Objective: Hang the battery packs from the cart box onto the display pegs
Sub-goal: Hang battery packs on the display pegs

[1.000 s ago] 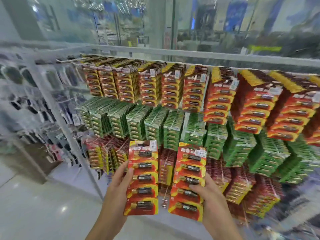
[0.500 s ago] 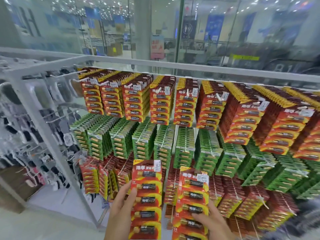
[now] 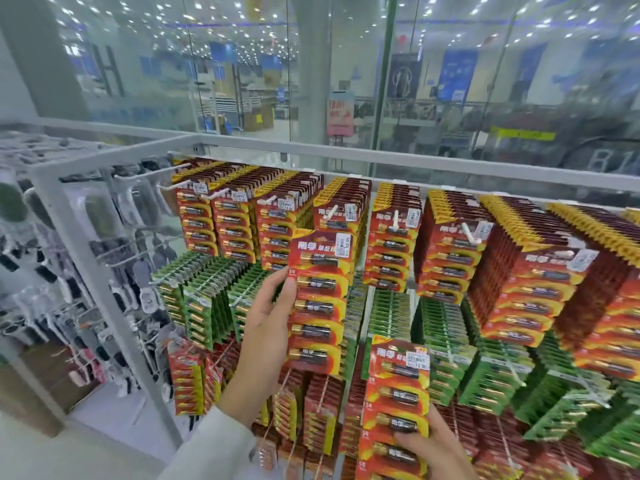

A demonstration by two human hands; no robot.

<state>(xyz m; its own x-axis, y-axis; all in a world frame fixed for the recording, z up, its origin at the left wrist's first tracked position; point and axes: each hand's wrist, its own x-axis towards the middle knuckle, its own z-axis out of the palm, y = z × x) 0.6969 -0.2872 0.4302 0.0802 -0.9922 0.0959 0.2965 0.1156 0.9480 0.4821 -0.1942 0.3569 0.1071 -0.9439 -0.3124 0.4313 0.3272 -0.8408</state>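
My left hand (image 3: 266, 327) grips a red-and-yellow battery pack (image 3: 320, 299) by its left edge and holds it upright just below the white peg (image 3: 330, 213) of the fourth top-row column. My right hand (image 3: 433, 445) holds a second red battery pack (image 3: 396, 400) low at the bottom centre, thumb across its front. The display rack carries a top row of red packs (image 3: 391, 244) on white pegs, a middle row of green packs (image 3: 388, 313) and a lower row of red packs (image 3: 322, 410). The cart box is out of view.
A white metal frame (image 3: 104, 299) bounds the rack on the left, with dark packaged goods (image 3: 41, 271) hanging beyond it. A grey top rail (image 3: 415, 161) runs above the pegs; glass and a shop interior lie behind. Pegs on the right are densely filled.
My left hand has lifted its pack from the lower row up to the top row's pegs. My right hand has stayed low with its pack. The camera has tilted upward.
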